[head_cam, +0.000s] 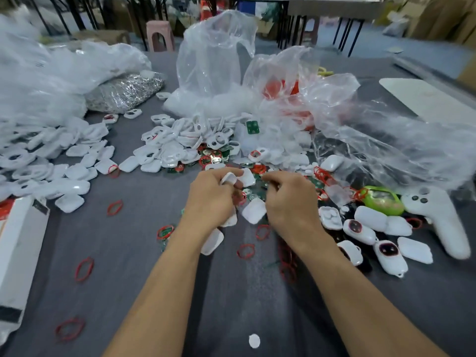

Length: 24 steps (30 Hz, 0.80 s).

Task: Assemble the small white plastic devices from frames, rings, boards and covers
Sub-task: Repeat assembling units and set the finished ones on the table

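My left hand (215,197) is closed around white plastic pieces; one white cover (246,177) sticks out past its fingertips. My right hand (289,199) is curled, fingers pinched over a patch of small green boards (253,194) and red rings; what it grips, if anything, is hidden. A white cover (253,210) lies between my hands. A heap of white frames (185,136) sits beyond my hands. More white covers (74,173) are spread at the left. Several assembled devices (389,253) lie at the right.
Clear plastic bags (216,55) stand behind the heaps, one with red parts (288,91). A foil bag (123,92) is far left. A white box (18,243) lies at the left edge. A white pistol-shaped tool (440,222) and a green item (383,199) are right. Red rubber bands (84,269) dot the grey cloth.
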Each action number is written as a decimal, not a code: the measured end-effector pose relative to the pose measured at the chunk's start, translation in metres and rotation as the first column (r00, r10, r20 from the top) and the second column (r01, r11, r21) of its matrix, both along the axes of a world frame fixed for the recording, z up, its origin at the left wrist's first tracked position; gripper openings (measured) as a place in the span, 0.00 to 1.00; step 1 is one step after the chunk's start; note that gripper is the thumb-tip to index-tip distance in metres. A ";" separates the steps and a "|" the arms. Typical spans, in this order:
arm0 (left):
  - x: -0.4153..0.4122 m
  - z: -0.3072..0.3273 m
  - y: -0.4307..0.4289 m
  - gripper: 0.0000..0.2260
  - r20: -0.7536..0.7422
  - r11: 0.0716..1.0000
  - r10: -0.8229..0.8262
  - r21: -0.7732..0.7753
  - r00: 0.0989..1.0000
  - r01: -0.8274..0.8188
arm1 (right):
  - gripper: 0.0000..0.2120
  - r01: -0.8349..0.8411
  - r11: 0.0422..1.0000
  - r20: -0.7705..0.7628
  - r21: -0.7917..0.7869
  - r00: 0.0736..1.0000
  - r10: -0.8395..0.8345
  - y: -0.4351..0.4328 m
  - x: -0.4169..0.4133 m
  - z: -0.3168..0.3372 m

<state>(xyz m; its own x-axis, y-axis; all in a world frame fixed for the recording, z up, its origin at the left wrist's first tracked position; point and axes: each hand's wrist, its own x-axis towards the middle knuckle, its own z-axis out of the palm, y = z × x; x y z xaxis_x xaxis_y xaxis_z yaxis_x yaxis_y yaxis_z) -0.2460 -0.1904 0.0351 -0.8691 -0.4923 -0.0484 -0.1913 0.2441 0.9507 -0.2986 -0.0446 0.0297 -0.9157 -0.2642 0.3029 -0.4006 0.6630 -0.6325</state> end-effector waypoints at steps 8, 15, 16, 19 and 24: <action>-0.034 -0.010 -0.010 0.28 -0.020 0.982 -0.084 -0.174 0.996 0.080 | 0.17 -0.363 0.883 0.260 0.298 0.921 0.291 -0.043 -0.071 0.019; -0.032 -0.015 -0.027 0.25 -0.143 0.973 0.182 -0.115 0.973 -0.199 | 0.14 -0.222 0.895 0.207 0.387 0.967 0.150 -0.051 -0.096 0.039; -0.032 -0.018 -0.029 0.25 -0.133 0.946 0.232 -0.202 0.964 -0.255 | 0.14 -0.216 0.917 0.190 0.336 0.969 0.159 -0.056 -0.095 0.038; -0.034 -0.027 -0.038 0.24 -0.016 0.839 0.220 -0.507 0.975 -0.198 | 0.12 -0.300 0.840 0.236 0.452 0.948 0.212 -0.073 -0.089 0.029; -0.039 -0.030 -0.044 0.16 -0.042 0.859 0.122 -0.497 0.992 -0.127 | 0.11 -0.279 0.885 0.156 0.374 0.959 0.236 -0.087 -0.082 0.024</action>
<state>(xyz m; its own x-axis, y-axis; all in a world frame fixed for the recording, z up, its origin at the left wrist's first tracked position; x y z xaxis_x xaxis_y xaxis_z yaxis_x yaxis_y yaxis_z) -0.2848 -0.2342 0.0051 -0.7981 -0.5531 0.2390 -0.2440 0.6594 0.7111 -0.3802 -0.1318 0.0535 -0.8195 -0.5719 0.0357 -0.5377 0.7461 -0.3927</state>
